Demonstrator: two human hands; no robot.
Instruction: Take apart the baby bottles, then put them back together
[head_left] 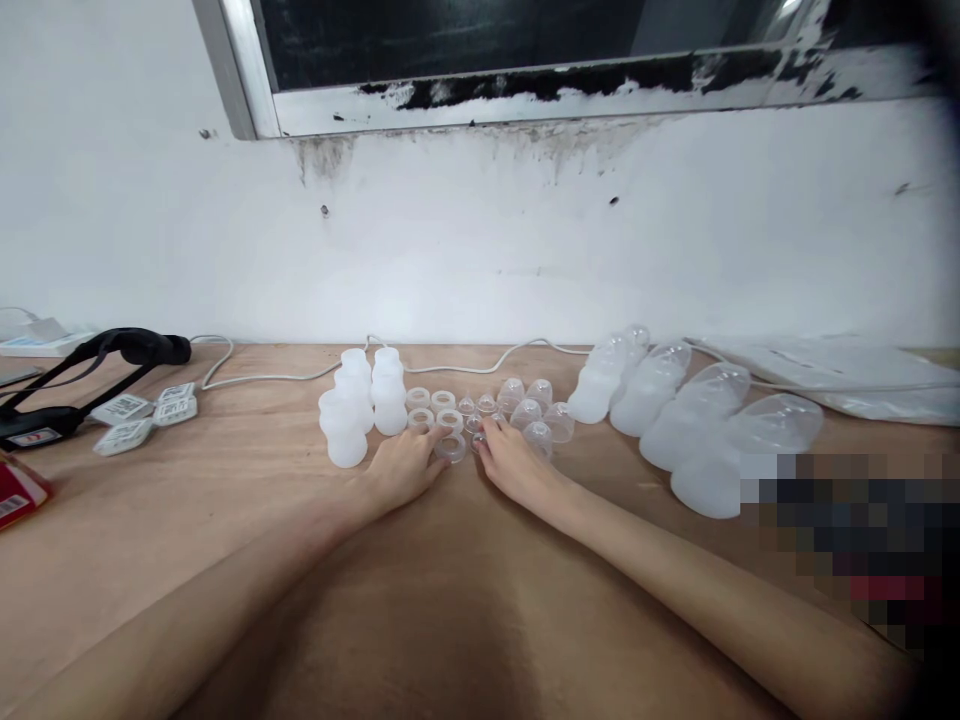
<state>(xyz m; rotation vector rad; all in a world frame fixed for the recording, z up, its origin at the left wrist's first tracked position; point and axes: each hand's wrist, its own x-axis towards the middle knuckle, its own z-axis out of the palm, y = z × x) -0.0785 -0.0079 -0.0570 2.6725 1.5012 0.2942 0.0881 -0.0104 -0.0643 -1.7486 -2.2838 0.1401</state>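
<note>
My left hand [409, 463] rests by the group of translucent rings [450, 448], its thumb and fingers apart around the nearest ones. My right hand [511, 457] reaches to the small clear nipple-shaped pieces [486, 403], its fingertips over the front ones; whether it grips one is hidden. Clear domed caps [559, 422] stand just right of and behind that hand. Left of my left hand are several white translucent bottles [346, 430] without caps. Farther right, several bottles with clear domes on top [664, 430] form a slanting row.
A black headset-like frame [142, 347], small white labelled boxes [124, 436] and a red package [19, 490] lie at the left. A white cable [262, 378] runs along the wall. Plastic bags [840, 375] lie at the back right, with a blurred patch in front.
</note>
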